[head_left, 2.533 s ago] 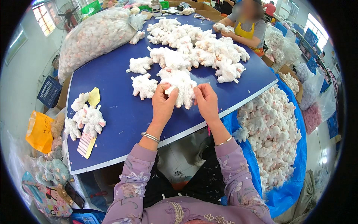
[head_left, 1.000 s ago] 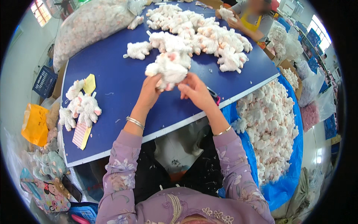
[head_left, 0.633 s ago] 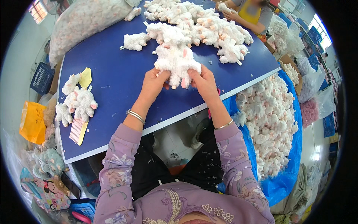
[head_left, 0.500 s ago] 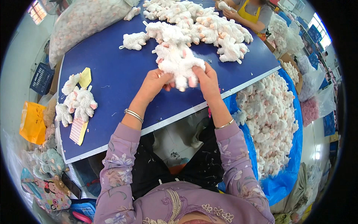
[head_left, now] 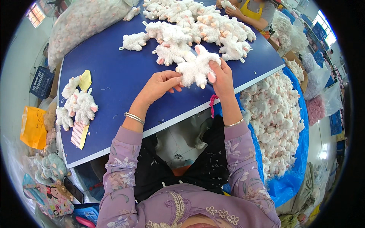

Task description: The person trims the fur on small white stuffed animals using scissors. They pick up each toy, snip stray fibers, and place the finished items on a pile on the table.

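Observation:
A white fluffy plush toy (head_left: 198,70) with pink ears is held up over the blue table. My right hand (head_left: 222,78) grips its right side, thumb on top. At its left edge my left hand (head_left: 163,85) pinches a limb between thumb and fingertips. Just beyond, a heap of similar white plush toys (head_left: 171,32) covers the far part of the table, the nearest one partly behind the held toy. A few more plush toys (head_left: 81,106) lie at the left beside a sheet of pink stickers (head_left: 79,133) and a yellow paper (head_left: 86,79).
To the right, a blue sack (head_left: 300,152) brims with white plush pieces. A large clear bag (head_left: 85,28) of toys stands at the far left. Across the table a co-worker in a yellow apron (head_left: 253,11) handles a white piece. The blue table (head_left: 125,91) has a pale edge.
The plush toy has moved right and been turned, so its ears point differently. Both my hands shifted slightly, the right one farther right and the left one more to its edge.

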### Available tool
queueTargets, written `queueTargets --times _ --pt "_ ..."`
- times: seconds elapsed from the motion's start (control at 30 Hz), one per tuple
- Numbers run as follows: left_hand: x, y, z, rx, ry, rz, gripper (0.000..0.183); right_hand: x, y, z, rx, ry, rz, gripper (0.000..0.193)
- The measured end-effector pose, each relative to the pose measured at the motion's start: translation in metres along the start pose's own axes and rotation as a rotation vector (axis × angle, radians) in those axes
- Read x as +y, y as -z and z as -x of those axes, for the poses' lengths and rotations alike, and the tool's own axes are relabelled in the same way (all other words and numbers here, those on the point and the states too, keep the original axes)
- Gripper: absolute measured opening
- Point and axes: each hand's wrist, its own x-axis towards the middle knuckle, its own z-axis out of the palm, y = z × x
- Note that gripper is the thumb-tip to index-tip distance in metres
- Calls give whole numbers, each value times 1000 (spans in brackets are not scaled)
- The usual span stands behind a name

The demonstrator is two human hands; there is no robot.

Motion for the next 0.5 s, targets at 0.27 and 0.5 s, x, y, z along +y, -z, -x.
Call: queueTargets --times 0.27,0.5 --pt "-14 -1 -8 126 -140 94 29 3 4 1 -55 -15 71 19" --pt "-12 -7 -4 -72 8 79 47 -2 -10 6 -94 -100 -93 25"
